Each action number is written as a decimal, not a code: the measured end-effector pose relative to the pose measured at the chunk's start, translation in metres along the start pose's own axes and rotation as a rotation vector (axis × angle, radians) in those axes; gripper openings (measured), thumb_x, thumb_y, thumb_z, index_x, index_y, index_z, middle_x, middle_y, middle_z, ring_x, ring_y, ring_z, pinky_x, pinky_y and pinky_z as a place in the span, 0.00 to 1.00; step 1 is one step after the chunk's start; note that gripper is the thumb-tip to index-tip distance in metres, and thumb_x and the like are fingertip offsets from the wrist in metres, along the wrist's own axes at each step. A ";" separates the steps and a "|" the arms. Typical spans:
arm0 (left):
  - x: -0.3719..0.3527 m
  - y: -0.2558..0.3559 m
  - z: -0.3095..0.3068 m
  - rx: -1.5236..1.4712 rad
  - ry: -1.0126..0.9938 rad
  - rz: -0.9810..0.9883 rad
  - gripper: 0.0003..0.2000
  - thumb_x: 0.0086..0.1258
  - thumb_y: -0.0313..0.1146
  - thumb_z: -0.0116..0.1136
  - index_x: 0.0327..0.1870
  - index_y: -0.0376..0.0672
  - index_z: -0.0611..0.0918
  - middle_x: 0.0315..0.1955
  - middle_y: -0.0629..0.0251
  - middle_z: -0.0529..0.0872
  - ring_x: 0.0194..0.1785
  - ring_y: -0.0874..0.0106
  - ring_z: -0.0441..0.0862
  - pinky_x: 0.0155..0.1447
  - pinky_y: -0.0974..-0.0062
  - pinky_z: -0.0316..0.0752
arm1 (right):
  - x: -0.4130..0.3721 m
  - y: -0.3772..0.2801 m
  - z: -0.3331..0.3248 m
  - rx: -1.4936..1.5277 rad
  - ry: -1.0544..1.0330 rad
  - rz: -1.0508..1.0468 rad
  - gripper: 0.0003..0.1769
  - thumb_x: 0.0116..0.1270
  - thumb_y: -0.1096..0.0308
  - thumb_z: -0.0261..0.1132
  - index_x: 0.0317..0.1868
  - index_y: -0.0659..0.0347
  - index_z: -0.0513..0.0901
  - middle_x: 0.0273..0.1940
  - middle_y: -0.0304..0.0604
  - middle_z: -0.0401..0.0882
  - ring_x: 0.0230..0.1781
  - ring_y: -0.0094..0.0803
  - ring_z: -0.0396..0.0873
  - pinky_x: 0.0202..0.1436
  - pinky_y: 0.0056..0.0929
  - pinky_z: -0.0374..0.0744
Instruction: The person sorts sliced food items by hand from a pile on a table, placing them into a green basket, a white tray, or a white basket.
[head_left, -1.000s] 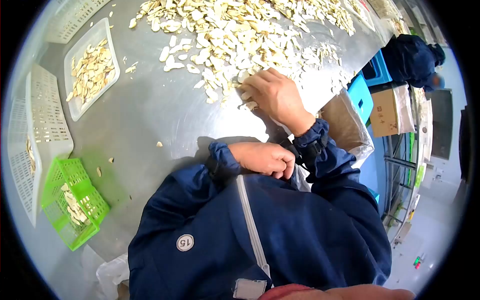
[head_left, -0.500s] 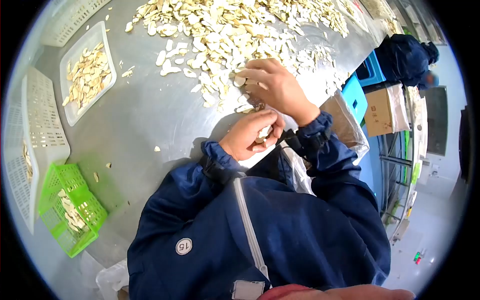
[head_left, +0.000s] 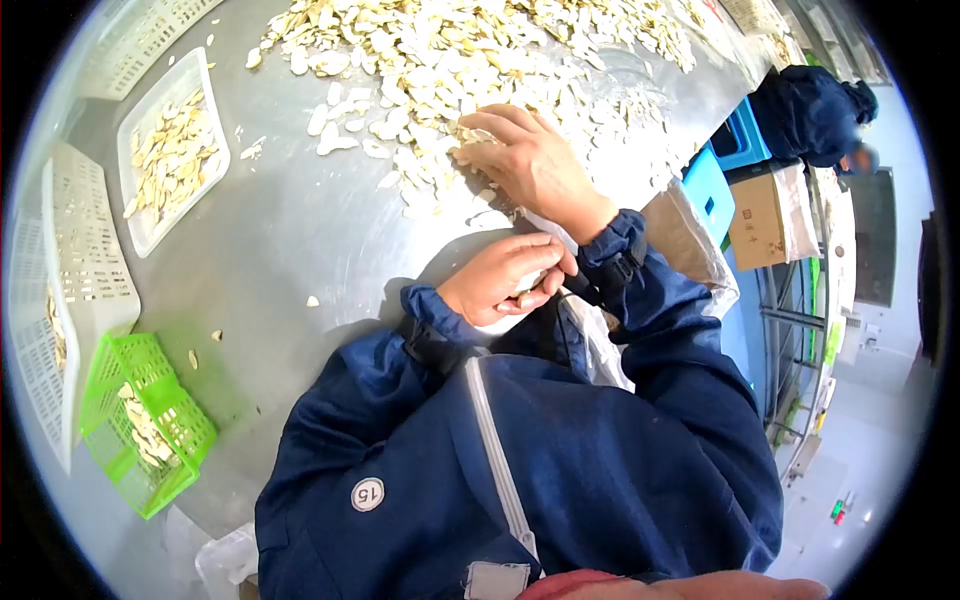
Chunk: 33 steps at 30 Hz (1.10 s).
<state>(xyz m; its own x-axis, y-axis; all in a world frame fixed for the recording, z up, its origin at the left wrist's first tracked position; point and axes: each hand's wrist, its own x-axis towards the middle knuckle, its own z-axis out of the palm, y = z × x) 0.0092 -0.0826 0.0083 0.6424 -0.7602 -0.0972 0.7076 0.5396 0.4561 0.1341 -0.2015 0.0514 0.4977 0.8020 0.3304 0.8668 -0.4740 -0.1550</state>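
Observation:
A broad pile of pale, thin dried slices (head_left: pixel 450 75) with brownish edges covers the far part of the steel table (head_left: pixel 300 230). My right hand (head_left: pixel 535 170) reaches over the near edge of this pile, fingers stretched and slightly bent, the tips down among the slices. Closer to my body, my left hand (head_left: pixel 505 278) is curled closed around a few pale slices, mostly hidden by the fingers. Small loose slices lie between the two hands.
To the left stand a white tray of slices (head_left: pixel 137 205), a white slotted basket (head_left: pixel 95 250) and a green basket (head_left: pixel 150 415) holding slices. At right are a cardboard box (head_left: pixel 757 225), blue crates (head_left: pixel 708 190) and a person in dark clothing (head_left: pixel 805 115).
My right hand has moved left and slightly up over the pile, its fingers reaching further into the slices. My left hand has closed more around its slices, which show less now.

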 end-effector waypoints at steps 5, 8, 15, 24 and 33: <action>0.001 0.002 -0.004 -0.093 0.021 -0.001 0.22 0.91 0.49 0.43 0.53 0.36 0.79 0.33 0.64 0.80 0.23 0.82 0.70 0.20 0.86 0.59 | -0.004 0.004 -0.014 0.210 0.151 0.423 0.11 0.76 0.62 0.69 0.51 0.59 0.90 0.41 0.46 0.91 0.43 0.44 0.89 0.48 0.39 0.85; 0.003 0.004 0.000 -0.212 0.025 0.032 0.29 0.91 0.58 0.38 0.56 0.37 0.78 0.36 0.61 0.82 0.24 0.80 0.73 0.18 0.86 0.60 | -0.033 0.003 -0.050 0.511 -0.117 0.714 0.16 0.81 0.58 0.67 0.58 0.60 0.90 0.38 0.48 0.91 0.38 0.30 0.89 0.47 0.29 0.84; 0.003 0.004 0.005 -0.081 0.133 0.075 0.20 0.91 0.48 0.44 0.52 0.38 0.80 0.37 0.64 0.80 0.28 0.80 0.74 0.21 0.86 0.60 | -0.087 -0.004 -0.060 0.613 -0.273 0.808 0.13 0.82 0.62 0.69 0.55 0.63 0.90 0.43 0.36 0.90 0.43 0.20 0.84 0.50 0.24 0.83; -0.001 0.007 0.008 -0.067 0.135 -0.003 0.11 0.88 0.35 0.51 0.50 0.36 0.81 0.31 0.67 0.78 0.25 0.82 0.69 0.23 0.87 0.58 | -0.040 0.028 -0.028 0.087 0.161 0.430 0.12 0.71 0.67 0.72 0.53 0.53 0.92 0.48 0.45 0.88 0.47 0.44 0.86 0.52 0.38 0.83; -0.001 0.007 0.007 -0.070 0.096 0.010 0.11 0.88 0.34 0.49 0.51 0.36 0.81 0.32 0.67 0.78 0.25 0.83 0.68 0.23 0.87 0.57 | -0.034 0.028 -0.021 0.069 0.134 0.193 0.07 0.67 0.69 0.72 0.45 0.53 0.90 0.60 0.43 0.86 0.63 0.47 0.81 0.65 0.44 0.80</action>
<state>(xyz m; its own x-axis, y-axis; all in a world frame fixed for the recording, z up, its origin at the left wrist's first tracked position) 0.0111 -0.0802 0.0174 0.6723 -0.7185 -0.1785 0.7178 0.5736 0.3947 0.1414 -0.2497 0.0558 0.6498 0.6412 0.4082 0.7582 -0.5846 -0.2887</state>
